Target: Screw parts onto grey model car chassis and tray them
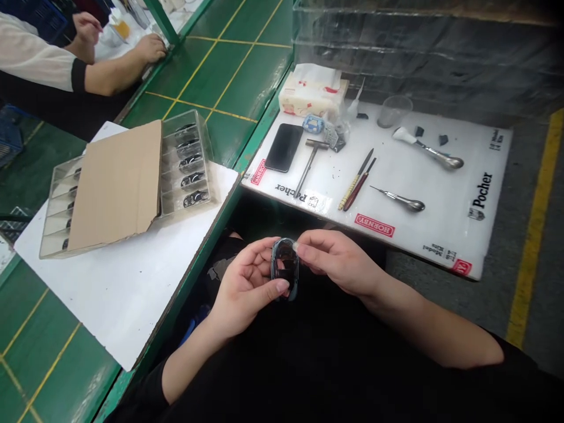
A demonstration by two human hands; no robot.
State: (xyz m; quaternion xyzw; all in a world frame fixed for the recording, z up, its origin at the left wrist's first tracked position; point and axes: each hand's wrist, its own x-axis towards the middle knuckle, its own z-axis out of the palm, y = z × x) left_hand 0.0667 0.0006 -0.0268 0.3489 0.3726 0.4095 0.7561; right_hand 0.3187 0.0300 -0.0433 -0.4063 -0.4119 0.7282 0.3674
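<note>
Two hands [240, 288] [337, 261], grip holding dark oval part [287, 273], cardboard [117, 182] across tray [171, 202], hammer [309, 167] beside phone [284, 147]

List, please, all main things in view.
Oval part: one, dark, centre
Compartment tray: one, clear, left
Tray parts: several, black, inside
Cardboard: one, brown, on tray
Sheet: one, white, under tray
Printed board: one, white, right
Phone: one, black, on board
Tissue box: one, cream, rear
Hammer: one, metallic, beside phone
Slim tools: two, yellow, red, centre
Metal tools: two, silver, right
Cup: one, clear, rear
Scraps: several, dark, rear
Bench: one, green, left
Co-worker: one, pale sleeve, upper left
Left grip, right grip: two, bare, holding oval part
</note>
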